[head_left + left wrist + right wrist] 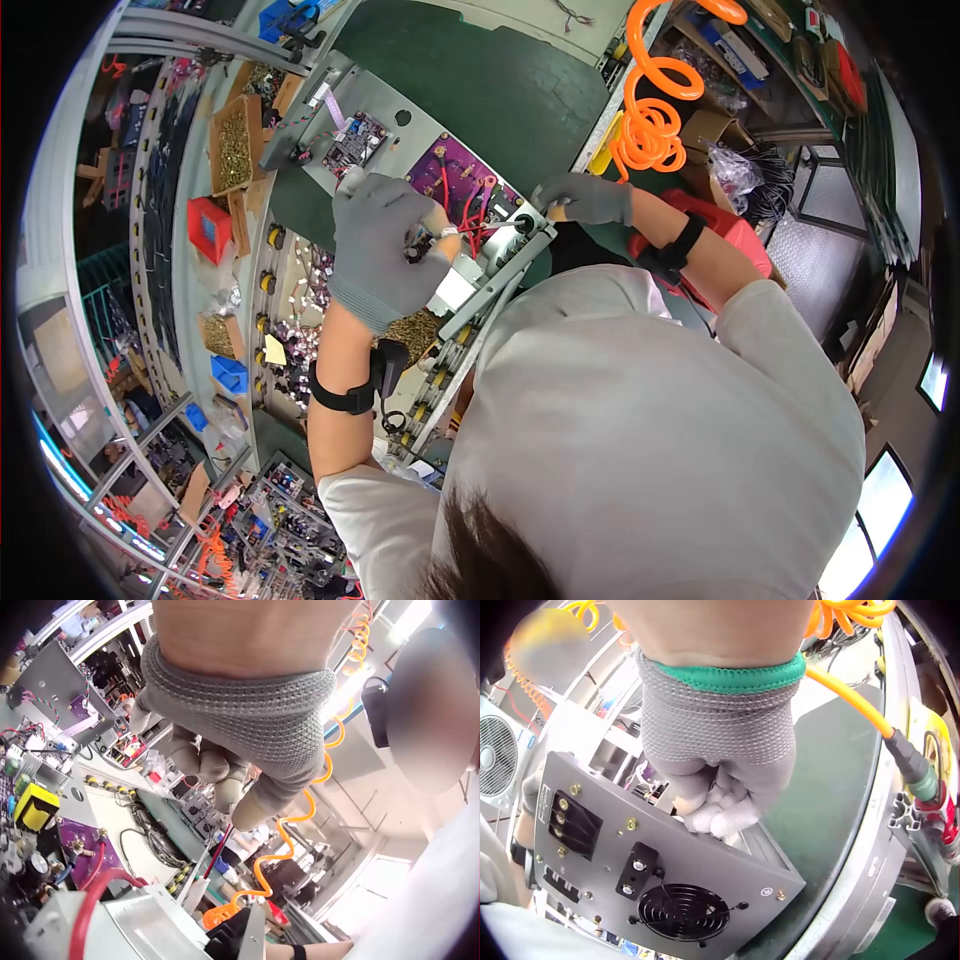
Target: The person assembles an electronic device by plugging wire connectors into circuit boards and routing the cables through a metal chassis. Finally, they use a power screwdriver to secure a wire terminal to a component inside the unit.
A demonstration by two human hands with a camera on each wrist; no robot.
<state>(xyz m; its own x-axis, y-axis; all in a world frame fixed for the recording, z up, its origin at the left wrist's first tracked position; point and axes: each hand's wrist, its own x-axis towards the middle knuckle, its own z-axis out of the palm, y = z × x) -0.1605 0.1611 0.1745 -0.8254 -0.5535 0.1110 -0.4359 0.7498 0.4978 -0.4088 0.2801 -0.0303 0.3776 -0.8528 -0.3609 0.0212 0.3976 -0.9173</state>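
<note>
A grey metal chassis (465, 150) lies on the green bench with its circuit boards exposed. My gloved left hand (385, 245) is over it, thumb and forefinger pinching a thin red wire (221, 847) above a purple board (450, 180). More red wires (476, 222) cross beside the fingertips. At the near corner is my gloved right hand (592, 198). In the right wrist view its fingers (727, 814) bunch at the top edge of the end panel (697, 851), which carries a round fan grille (684, 911). I cannot tell whether these fingers hold anything.
Orange coiled air hose (655, 120) hangs at the right of the bench. A parts box of brass-coloured pieces (233, 145) and a red bin (208, 232) stand to the left. Small connectors (300, 340) lie loose near the left forearm.
</note>
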